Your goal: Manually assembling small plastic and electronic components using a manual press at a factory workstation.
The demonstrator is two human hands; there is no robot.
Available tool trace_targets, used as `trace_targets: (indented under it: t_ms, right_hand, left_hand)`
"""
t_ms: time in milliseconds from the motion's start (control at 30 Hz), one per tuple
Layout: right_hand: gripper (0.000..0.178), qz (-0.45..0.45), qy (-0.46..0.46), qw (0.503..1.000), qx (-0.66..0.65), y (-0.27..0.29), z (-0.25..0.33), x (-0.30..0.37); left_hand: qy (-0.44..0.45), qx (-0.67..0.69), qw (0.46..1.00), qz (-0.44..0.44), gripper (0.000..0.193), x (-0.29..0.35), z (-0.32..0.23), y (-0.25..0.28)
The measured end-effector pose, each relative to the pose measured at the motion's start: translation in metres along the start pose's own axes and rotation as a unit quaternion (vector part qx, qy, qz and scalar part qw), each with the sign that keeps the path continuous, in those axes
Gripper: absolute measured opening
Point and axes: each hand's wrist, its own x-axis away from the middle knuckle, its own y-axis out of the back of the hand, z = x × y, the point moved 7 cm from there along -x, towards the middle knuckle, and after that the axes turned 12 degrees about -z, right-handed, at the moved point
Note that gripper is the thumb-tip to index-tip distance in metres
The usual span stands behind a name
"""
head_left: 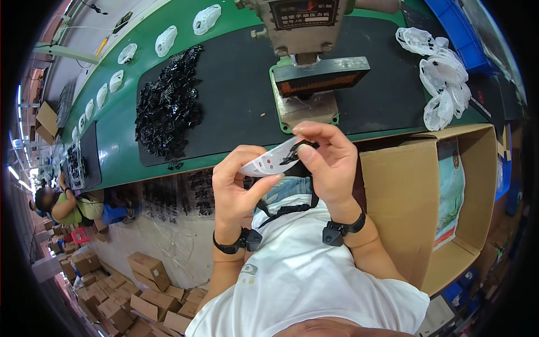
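Observation:
A white curved plastic shell (261, 164) with small holes is pinched between the thumb and fingers of my left hand (231, 178). My right hand (330, 164) grips a small black plastic clip (292, 153) against the shell's right end, thumb on top. Both hands are just in front of the bench edge, below the hand press (306, 28). The press's flat metal plate (320, 78) hangs over its base (307, 112). To the left, a heap of black plastic clips (169, 106) covers part of the black mat (233, 73).
White plastic shells (446, 76) are piled at the right, near a blue bin (457, 28). More shells (165, 41) line the bench's far left. An open cardboard box (398, 208) stands at my right. Cartons (151, 269) crowd the floor; another person (67, 208) sits far left.

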Motion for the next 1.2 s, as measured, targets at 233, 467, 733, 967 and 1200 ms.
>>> trace_targets:
  t_ms: [233,467,733,967,1200]
  right_hand:
    - [0.02,0.061,0.156,0.969,0.18,-0.007,0.022,0.005]
    - [0.023,0.054,0.333,0.882,0.329,-0.019,0.045,0.008]
    - [0.021,0.036,0.353,0.854,0.381,-0.022,0.05,0.013]
    - [0.022,0.076,0.224,0.924,0.301,-0.013,0.045,-0.01]
    - [0.018,0.1,0.027,0.964,0.246,-0.003,0.036,-0.021]
  left_hand:
    - [0.044,0.126,0.991,-0.032,0.023,0.006,0.011,-0.001]
    - [-0.013,0.102,0.995,-0.003,0.026,0.005,0.008,-0.007]
    - [-0.064,0.046,0.997,-0.017,0.026,0.003,0.003,-0.01]
    - [-0.11,0.031,0.993,0.021,0.028,0.001,0.002,-0.014]
    - [-0.171,0.011,0.985,0.017,0.042,-0.023,-0.005,-0.035]
